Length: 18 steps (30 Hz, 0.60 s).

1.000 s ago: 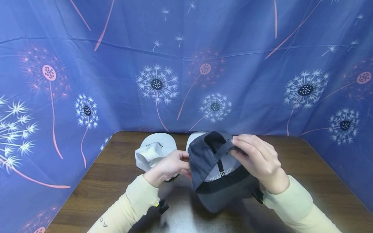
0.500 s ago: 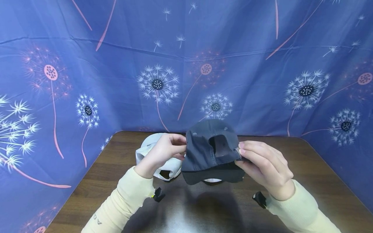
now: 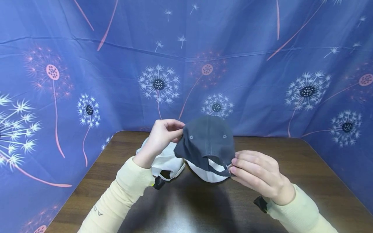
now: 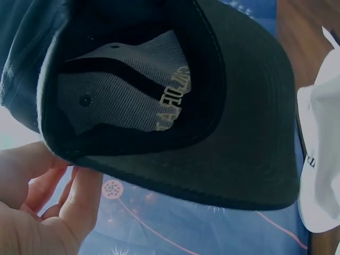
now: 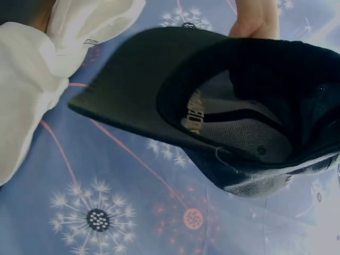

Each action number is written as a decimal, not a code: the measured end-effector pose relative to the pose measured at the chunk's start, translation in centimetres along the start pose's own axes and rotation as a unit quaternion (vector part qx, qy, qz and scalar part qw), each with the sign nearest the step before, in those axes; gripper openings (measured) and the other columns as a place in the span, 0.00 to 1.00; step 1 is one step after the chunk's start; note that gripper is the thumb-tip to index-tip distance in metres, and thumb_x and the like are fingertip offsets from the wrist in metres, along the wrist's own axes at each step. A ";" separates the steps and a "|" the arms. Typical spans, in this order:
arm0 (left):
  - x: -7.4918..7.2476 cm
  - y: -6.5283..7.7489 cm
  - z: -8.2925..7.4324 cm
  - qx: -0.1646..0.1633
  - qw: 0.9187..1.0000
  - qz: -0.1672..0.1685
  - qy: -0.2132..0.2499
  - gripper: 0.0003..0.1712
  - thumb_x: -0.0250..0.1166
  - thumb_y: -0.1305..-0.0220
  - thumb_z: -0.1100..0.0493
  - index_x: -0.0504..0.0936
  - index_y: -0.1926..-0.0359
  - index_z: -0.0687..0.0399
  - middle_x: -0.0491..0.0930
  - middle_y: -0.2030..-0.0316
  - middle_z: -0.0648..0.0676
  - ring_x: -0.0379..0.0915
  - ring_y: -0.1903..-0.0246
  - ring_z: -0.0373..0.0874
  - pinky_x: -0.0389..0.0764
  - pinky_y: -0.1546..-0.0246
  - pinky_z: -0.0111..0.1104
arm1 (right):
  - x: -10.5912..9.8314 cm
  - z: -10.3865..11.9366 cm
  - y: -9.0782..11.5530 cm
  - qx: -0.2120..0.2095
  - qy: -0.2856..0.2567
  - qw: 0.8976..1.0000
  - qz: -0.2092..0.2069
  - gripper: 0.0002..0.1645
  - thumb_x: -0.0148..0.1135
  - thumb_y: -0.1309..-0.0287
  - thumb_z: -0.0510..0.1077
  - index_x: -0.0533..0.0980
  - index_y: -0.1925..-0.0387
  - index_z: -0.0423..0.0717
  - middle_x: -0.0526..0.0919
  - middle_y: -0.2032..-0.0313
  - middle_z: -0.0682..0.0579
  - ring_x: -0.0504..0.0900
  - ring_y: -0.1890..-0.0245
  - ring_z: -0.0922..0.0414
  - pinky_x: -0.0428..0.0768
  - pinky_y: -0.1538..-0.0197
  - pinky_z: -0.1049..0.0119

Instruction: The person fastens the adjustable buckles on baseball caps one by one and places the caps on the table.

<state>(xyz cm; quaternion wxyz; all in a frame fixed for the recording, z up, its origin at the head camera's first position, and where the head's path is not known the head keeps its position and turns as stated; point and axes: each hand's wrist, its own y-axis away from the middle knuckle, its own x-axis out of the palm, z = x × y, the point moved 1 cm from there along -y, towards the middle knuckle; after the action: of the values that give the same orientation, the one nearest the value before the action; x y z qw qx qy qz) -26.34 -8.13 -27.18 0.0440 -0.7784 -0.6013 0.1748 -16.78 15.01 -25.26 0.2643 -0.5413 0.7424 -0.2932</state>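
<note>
A dark grey baseball cap (image 3: 208, 136) is held up over the table between both hands, its crown and rear opening toward me. My left hand (image 3: 161, 139) pinches the cap's left edge between thumb and fingers. By its fingertips, my right hand (image 3: 262, 174) grips the strap end at the cap's rear right. Inside the cap, in the left wrist view, show a mesh lining (image 4: 106, 101) and mirrored raised lettering. A white cap (image 3: 167, 160) lies on the table behind the left hand. Another white cap (image 3: 204, 173) is partly hidden under the dark one.
The brown wooden table (image 3: 291, 155) carries the white caps near its back edge. A blue cloth (image 3: 250, 81) with a dandelion print hangs behind and along the sides. Black wrist straps (image 3: 260, 204) hang below the sleeves.
The dark cap has turned from showing its inside to showing its crown, with its brim now out of sight in the head view. My left hand has risen; my right has dropped slightly.
</note>
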 end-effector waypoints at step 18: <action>-1.5 -1.5 -1.7 0.087 0.990 -0.058 -0.098 0.08 0.63 0.43 0.66 0.86 0.63 0.55 0.85 0.70 0.55 0.81 0.76 0.41 0.82 0.76 0.35 | 0.0 -0.2 2.8 0.064 0.013 0.997 0.026 0.15 0.60 0.42 0.40 0.76 0.79 0.34 0.79 0.80 0.42 0.76 0.81 0.50 0.77 0.73 0.62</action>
<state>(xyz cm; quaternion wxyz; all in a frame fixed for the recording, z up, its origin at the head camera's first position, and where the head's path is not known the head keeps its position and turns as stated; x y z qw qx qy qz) -27.52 -8.93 -24.84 0.0622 -0.7145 -0.6295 0.2989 -18.75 15.69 -27.21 0.2969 -0.4995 0.7393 -0.3402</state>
